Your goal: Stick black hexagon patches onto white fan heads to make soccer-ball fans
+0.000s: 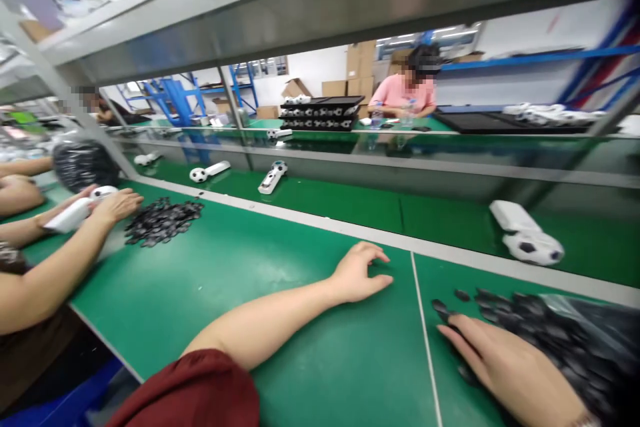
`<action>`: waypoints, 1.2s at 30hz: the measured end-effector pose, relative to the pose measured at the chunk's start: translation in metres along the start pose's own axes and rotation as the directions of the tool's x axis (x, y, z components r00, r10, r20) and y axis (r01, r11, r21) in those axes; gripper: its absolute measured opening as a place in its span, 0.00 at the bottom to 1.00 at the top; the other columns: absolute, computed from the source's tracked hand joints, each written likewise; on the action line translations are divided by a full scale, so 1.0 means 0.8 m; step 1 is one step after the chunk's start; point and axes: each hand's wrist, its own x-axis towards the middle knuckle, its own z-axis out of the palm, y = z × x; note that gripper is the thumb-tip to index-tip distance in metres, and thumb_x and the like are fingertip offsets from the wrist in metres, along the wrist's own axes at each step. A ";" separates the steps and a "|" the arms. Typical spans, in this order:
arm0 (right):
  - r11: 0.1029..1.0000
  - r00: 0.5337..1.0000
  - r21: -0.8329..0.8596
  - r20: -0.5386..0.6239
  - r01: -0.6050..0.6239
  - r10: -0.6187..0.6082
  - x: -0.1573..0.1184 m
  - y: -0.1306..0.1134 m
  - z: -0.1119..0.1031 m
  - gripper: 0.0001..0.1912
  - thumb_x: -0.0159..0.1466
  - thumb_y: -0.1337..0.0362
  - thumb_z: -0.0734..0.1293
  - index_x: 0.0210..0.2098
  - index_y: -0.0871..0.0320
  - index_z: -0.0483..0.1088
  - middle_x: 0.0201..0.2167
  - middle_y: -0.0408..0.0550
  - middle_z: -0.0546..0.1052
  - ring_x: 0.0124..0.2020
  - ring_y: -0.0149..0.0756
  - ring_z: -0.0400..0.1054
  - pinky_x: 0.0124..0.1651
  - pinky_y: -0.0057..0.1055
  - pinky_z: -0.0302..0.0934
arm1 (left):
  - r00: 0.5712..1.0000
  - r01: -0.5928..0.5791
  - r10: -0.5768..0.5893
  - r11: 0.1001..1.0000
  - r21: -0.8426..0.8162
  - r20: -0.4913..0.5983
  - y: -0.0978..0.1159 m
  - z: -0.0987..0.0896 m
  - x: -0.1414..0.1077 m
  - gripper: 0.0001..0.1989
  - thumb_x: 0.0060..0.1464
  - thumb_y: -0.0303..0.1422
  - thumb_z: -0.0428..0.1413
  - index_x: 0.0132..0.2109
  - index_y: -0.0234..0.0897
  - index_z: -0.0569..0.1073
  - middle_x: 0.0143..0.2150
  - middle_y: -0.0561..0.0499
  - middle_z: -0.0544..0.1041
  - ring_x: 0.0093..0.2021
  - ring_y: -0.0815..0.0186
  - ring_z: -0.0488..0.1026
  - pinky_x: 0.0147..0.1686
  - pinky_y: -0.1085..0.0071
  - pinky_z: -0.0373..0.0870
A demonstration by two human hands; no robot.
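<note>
My left hand [357, 273] hovers over or rests on the green tabletop [280, 280], its fingers curved and apart, with nothing in it. At the right, my right hand [515, 363] is beside a pile of small flat black pieces [555, 333]. Its thumb and index finger pinch one black piece [441, 309]; the other fingers are mostly hidden beneath the hand. Beyond the table edge, a white stick-shaped housing with a football-patterned head [531, 243] lies on the green belt [350, 210], untouched by either hand.
More football-headed housings [273, 177] lie along the belt. At the left, a co-worker's hands [113, 207] hold a white one beside another black pile [163, 220]. A clear plastic bag [595, 317] lies by my pile. A metal beam [300, 13] crosses overhead. Another person [407, 90] sits opposite.
</note>
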 end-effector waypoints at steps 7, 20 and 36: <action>0.996 0.995 -0.048 -0.052 0.081 -0.084 -0.003 0.008 0.001 0.16 0.65 0.56 0.53 0.36 0.56 0.69 0.28 0.48 0.76 0.28 0.34 0.71 0.33 0.28 0.61 | 0.999 -0.040 0.040 0.999 0.012 0.027 0.003 0.000 -0.006 0.16 0.42 0.30 0.60 0.42 0.36 0.71 0.46 0.44 0.69 0.50 0.60 0.65 0.50 0.63 0.64; 0.986 0.984 -0.016 0.065 -0.164 0.164 0.021 -0.024 -0.014 0.06 0.63 0.68 0.58 0.33 0.56 0.65 0.29 0.44 0.70 0.31 0.34 0.62 0.35 0.29 0.54 | 0.996 -0.004 0.002 1.000 0.020 0.091 -0.002 -0.006 -0.010 0.11 0.46 0.29 0.53 0.40 0.39 0.69 0.50 0.45 0.67 0.51 0.57 0.65 0.51 0.57 0.63; 0.990 0.991 -0.064 0.037 -0.124 0.126 0.022 -0.027 -0.013 0.06 0.64 0.68 0.57 0.34 0.56 0.65 0.27 0.43 0.69 0.29 0.33 0.59 0.33 0.30 0.48 | 0.992 -0.005 -0.006 0.996 0.086 0.126 0.000 -0.008 -0.010 0.11 0.47 0.31 0.52 0.41 0.39 0.69 0.51 0.45 0.66 0.53 0.56 0.64 0.52 0.54 0.61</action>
